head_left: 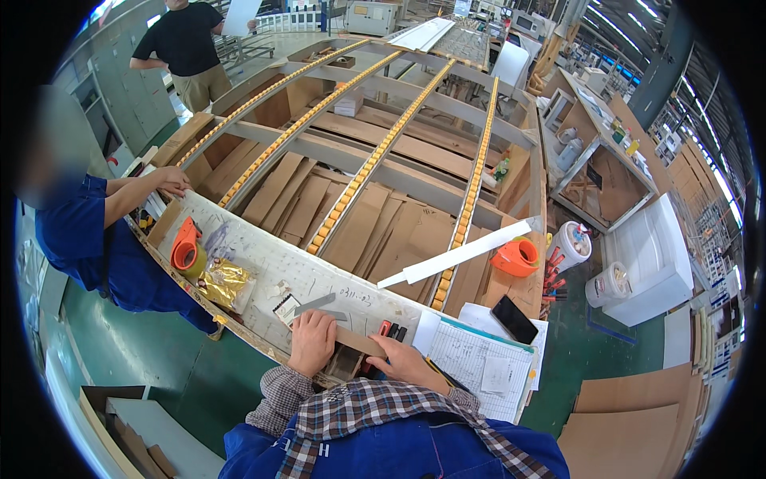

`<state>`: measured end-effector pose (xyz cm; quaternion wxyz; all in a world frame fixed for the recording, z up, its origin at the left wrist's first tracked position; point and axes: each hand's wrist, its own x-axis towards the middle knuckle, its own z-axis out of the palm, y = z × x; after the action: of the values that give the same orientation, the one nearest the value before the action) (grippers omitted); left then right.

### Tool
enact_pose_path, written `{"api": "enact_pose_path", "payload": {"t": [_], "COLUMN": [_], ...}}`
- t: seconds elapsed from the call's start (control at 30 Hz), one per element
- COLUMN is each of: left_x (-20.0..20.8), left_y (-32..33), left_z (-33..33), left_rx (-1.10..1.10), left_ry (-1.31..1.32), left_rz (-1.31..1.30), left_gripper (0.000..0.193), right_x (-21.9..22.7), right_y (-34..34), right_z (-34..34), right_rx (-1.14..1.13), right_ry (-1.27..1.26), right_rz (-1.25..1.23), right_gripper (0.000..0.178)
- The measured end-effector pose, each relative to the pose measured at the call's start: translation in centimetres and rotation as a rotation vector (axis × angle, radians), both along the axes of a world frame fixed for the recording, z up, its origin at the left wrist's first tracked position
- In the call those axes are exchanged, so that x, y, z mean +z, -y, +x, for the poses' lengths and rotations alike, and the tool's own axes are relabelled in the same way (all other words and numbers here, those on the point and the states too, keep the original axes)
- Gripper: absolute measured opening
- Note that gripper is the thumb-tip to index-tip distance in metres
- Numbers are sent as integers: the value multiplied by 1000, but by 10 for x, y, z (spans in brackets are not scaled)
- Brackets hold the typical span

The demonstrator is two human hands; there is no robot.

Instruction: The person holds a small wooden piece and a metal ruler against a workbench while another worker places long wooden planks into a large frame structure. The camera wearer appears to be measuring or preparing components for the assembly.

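Observation:
My left hand [313,342] is closed over the left end of a flat brown strip [357,341] at the near edge of the worktable. My right hand [405,364] pinches the strip's right end, thumb and fingers against it. Whether it is cardboard or wood I cannot tell. Under the strip, a small box-like compartment [343,364] shows partly. A flat grey metal piece [317,304] lies just beyond my left hand, next to a small black-and-white card [286,310]. Red and black handled tools [392,329] stand beyond my right hand.
Yellow roller tracks [371,164] cross the table frame above cardboard sheets [351,223]. A long white strip [459,254] lies across them near an orange tape dispenser [515,257]. Right are a clipboard [471,355] and phone [514,319]. A co-worker [100,231] leans in at left, beside gold packaging [227,283].

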<state>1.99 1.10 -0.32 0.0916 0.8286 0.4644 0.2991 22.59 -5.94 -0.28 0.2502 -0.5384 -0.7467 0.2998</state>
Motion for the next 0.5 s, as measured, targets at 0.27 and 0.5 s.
{"api": "enact_pose_path", "payload": {"t": [0.27, 0.5], "left_x": [3, 6], "left_y": [1, 2], "left_z": [0, 0], "left_rx": [-1, 5], "left_ry": [-27, -10], "left_rz": [-12, -17], "left_gripper": [10, 9], "right_x": [2, 1], "right_y": [0, 1], "right_z": [0, 0], "right_rx": [11, -3], "right_ry": [3, 1], "right_rz": [-46, -35], "right_gripper": [48, 49]}}
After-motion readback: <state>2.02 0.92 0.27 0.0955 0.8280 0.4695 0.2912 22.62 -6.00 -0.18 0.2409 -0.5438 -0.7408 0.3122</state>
